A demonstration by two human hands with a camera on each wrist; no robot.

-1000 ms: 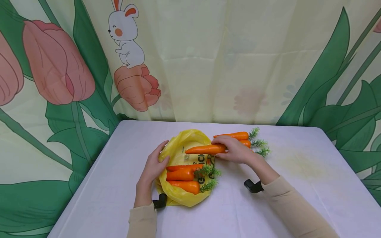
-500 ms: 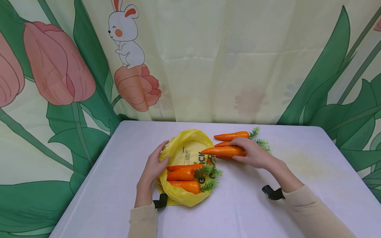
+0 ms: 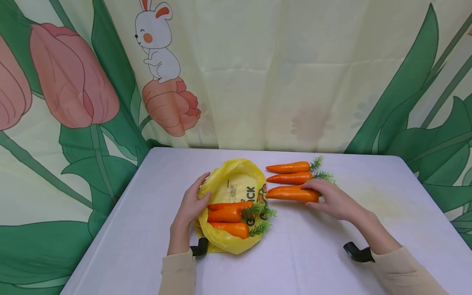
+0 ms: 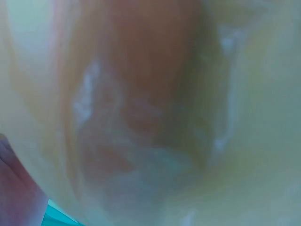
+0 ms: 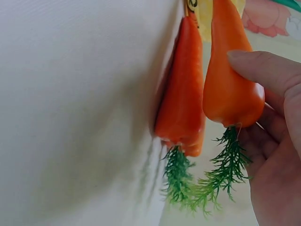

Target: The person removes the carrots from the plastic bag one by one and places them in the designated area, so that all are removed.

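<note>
A yellow plastic bag (image 3: 230,246) with dark print lies with its mouth facing up. In it are several orange carrots (image 3: 225,214) with green tops pointing right. My left hand (image 3: 191,205) holds the bag's left rim, with the thumb over the edge. Right of the bag, my right hand (image 3: 333,199) pinches a carrot (image 5: 233,89) near its leafy end, thumb on one side and fingers on the other. That carrot hangs just above another carrot (image 5: 181,89) lying on the table. In the left wrist view, blurred yellow plastic (image 4: 254,117) covers nearly everything.
Two more carrots lie beyond the held one, an upper carrot (image 3: 289,167) and a lower carrot (image 3: 291,178), tips toward the bag. A white cloth covers the table (image 3: 295,258). Behind it hangs a curtain (image 3: 313,73) printed with tulips and a rabbit.
My right hand has moved right and slightly down with the carrot, from over the bag to above the carrots beside it. The left hand stays on the bag's rim.
</note>
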